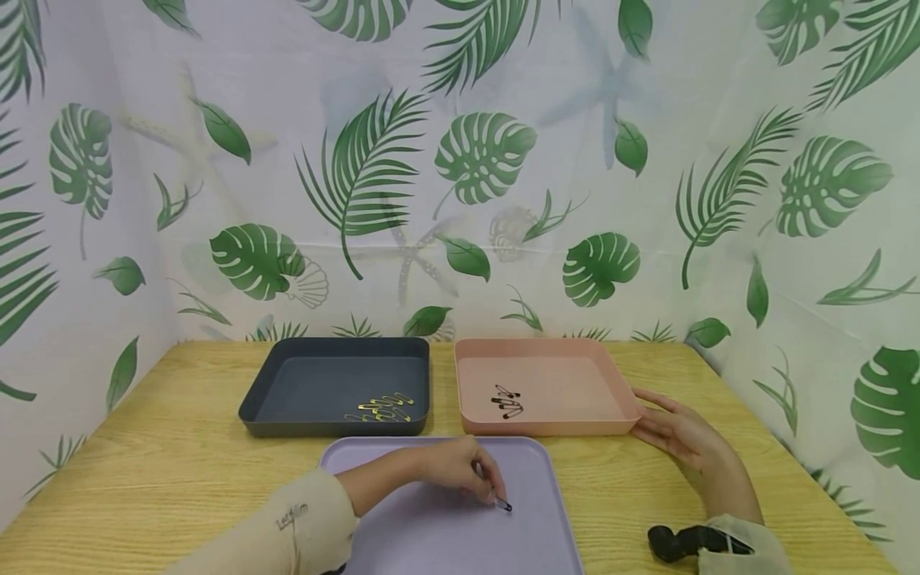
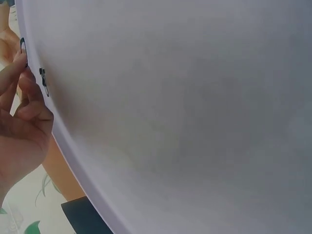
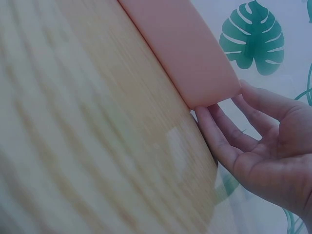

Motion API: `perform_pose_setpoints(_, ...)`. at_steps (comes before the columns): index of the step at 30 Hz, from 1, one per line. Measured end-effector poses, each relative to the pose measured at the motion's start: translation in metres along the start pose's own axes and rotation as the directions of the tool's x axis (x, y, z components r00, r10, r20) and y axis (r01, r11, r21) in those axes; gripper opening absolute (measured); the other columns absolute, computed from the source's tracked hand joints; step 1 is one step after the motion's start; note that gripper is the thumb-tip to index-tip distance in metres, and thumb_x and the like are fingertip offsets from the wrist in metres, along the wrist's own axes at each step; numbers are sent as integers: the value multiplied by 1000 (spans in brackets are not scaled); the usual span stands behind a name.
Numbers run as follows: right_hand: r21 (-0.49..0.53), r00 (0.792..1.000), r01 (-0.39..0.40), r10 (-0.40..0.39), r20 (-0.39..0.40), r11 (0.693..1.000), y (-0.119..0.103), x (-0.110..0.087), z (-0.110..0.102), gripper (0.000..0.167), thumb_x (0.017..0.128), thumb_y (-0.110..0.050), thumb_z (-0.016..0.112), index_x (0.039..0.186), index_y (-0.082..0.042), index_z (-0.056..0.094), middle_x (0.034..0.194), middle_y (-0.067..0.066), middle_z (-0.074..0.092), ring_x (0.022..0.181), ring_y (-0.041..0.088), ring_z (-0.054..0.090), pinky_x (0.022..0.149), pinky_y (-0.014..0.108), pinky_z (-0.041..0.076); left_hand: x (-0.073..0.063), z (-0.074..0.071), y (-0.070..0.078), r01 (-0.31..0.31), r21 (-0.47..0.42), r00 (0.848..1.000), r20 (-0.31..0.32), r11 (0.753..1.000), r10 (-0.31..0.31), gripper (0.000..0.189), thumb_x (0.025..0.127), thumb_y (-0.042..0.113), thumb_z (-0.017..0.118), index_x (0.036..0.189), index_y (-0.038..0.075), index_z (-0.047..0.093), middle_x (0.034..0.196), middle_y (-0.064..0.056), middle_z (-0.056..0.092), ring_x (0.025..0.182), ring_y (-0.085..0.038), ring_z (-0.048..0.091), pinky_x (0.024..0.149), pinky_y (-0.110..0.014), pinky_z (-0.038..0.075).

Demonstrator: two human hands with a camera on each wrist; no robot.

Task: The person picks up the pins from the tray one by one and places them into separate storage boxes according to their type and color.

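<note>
Over the lilac tray [image 1: 446,543], my left hand [image 1: 460,467] points down with a small black safety pin [image 2: 23,46] held between its fingers. A second black safety pin [image 1: 505,505] is right at the fingertips, close over the tray's surface. At the front right corner of the pink tray [image 1: 546,427], my right hand [image 1: 683,435] touches the wall with its fingertips. In the right wrist view those fingers [image 3: 219,134] are long and only slightly bent, one at the rim and others at the base. Several black safety pins [image 1: 506,402] lie in the pink tray's left part.
A dark blue tray [image 1: 331,429] stands at the back left, with several yellow safety pins [image 1: 384,407] in its front right corner. All the trays are on a wooden table [image 1: 165,471]. A leaf-print curtain [image 1: 460,200] hangs behind and along both sides.
</note>
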State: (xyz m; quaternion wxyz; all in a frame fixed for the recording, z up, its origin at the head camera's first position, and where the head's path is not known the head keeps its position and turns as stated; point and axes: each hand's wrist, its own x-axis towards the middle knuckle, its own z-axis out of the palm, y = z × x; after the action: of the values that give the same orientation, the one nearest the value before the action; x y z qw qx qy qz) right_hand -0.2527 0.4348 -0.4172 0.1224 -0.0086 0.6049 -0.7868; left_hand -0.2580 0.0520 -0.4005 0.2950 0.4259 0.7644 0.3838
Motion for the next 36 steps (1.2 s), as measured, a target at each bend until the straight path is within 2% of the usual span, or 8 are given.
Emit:
perform_pose_setpoints(3, 1, 1000, 0, 0, 0, 1000, 0, 0, -1, 38, 96, 0, 45, 131, -12, 49, 112, 6, 60, 104, 21, 57, 89, 36, 44, 3, -3, 1, 5, 5, 999, -45, 1000, -5, 13, 79, -3, 64, 85, 4, 73, 68, 6, 63, 55, -4, 48, 49, -16, 38)
perform_pose_setpoints(7, -13, 1000, -1, 1, 0, 1000, 0, 0, -1, 39, 96, -1, 45, 133, -11, 46, 113, 6, 60, 104, 21, 57, 89, 36, 44, 6, -6, 1, 14, 23, 995, -101, 1000, -11, 13, 79, -2, 65, 86, 5, 73, 69, 7, 64, 55, -4, 49, 49, -17, 39)
perform_pose_setpoints(14, -15, 1000, 4, -4, 0, 1000, 0, 0, 1, 41, 95, -1, 46, 135, -9, 43, 112, 5, 60, 104, 22, 57, 89, 36, 44, 12, -11, -1, 39, -9, 978, -205, 999, -40, 11, 79, 3, 67, 87, 7, 74, 79, 2, 65, 64, -6, 48, 54, -18, 37)
perform_pose_setpoints(19, -8, 1000, 7, -7, 2, 1000, 0, 0, 0, 38, 95, 0, 46, 130, -13, 50, 112, 5, 61, 104, 22, 57, 89, 37, 43, 18, -14, -2, 36, -86, 957, -285, 996, -59, 11, 80, 0, 66, 88, 4, 73, 77, 4, 64, 65, -6, 48, 54, -19, 39)
perform_pose_setpoints(24, -7, 1000, 6, -6, 5, 1000, 0, 0, 0, 34, 95, 0, 46, 123, -17, 55, 110, 5, 61, 103, 21, 58, 89, 36, 43, 24, -19, 2, 37, -130, 927, -366, 991, -82, 10, 81, 2, 66, 88, 3, 73, 77, 3, 64, 63, -7, 48, 51, -20, 40)
perform_pose_setpoints(29, -4, 1000, 4, -4, 13, 1000, 0, 0, -1, 34, 95, 0, 46, 122, -17, 56, 111, 5, 61, 102, 21, 58, 89, 36, 43, 28, -25, 9, 70, -181, 903, -407, 981, -140, 12, 82, 3, 65, 90, 4, 73, 63, 3, 54, 50, -8, 39, 47, -20, 33)
perform_pose_setpoints(32, 4, 1000, 1, -1, 16, 1000, 0, 0, -1, 34, 95, 0, 46, 122, -17, 57, 111, 5, 61, 103, 22, 58, 90, 37, 43, 33, -29, 10, 73, -199, 890, -429, 977, -154, 13, 81, 0, 64, 90, 4, 73, 66, 2, 57, 48, -9, 38, 47, -21, 33)
perform_pose_setpoints(36, 20, 1000, 1, -1, 22, 1000, 1, 0, -1, 33, 95, 1, 47, 120, -17, 58, 110, 5, 62, 102, 22, 58, 90, 37, 43, 41, -34, 9, 80, -213, 874, -454, 974, -171, 13, 82, 0, 64, 90, 3, 73, 85, 1, 67, 60, -12, 48, 51, -22, 39)
